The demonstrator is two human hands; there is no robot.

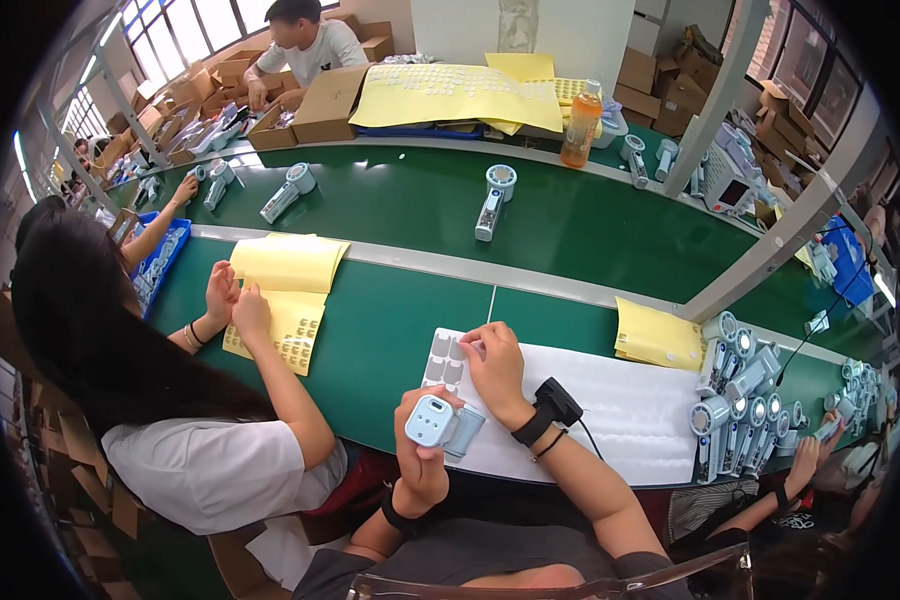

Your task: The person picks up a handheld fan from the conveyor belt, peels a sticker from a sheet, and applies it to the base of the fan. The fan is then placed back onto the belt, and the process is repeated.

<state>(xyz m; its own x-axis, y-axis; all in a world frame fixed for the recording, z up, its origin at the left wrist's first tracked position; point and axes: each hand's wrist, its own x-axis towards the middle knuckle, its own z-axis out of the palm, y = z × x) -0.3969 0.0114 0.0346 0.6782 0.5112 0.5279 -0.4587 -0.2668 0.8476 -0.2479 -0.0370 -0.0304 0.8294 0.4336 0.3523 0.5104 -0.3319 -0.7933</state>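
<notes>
A light-blue handheld fan (432,422) is gripped in my left hand (422,478), its flat end with a small slot and dots turned up toward me. Just beyond it lies a white sheet of grey stickers (444,366) on the green table. My right hand (495,368) is over the right edge of that sheet, thumb and forefinger pinched together at a grey sticker. Whether a sticker is between those fingertips is too small to tell. A black strap with a small black box sits on my right wrist.
White padding (600,410) covers the table at right, beside several upright fans (735,430). Yellow sticker sheets (660,335) lie behind it. A co-worker's hands (250,305) handle yellow sheets at left. Beyond a metal rail, a green conveyor (390,200) carries fans (492,203).
</notes>
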